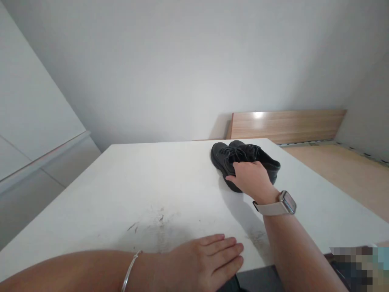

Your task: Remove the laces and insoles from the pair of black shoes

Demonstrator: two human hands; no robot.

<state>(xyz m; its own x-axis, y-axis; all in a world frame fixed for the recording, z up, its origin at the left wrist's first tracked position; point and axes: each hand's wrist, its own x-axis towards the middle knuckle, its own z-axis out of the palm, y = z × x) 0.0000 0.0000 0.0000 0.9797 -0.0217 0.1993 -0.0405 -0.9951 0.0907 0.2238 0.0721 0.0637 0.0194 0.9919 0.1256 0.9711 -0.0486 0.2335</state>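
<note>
The right hand (251,176) grips 2 black leather-look lace-up shoes (233,154), probably to clasp both together; the left hand (206,261) holds its fingers straight over the white tabletop (167,178).

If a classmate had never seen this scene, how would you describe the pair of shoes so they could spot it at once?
Start at the white surface and go to its far right corner, before the wooden board. There the right hand touches a pair of shoes. Black and laced, they stand out against the white surface.
</note>
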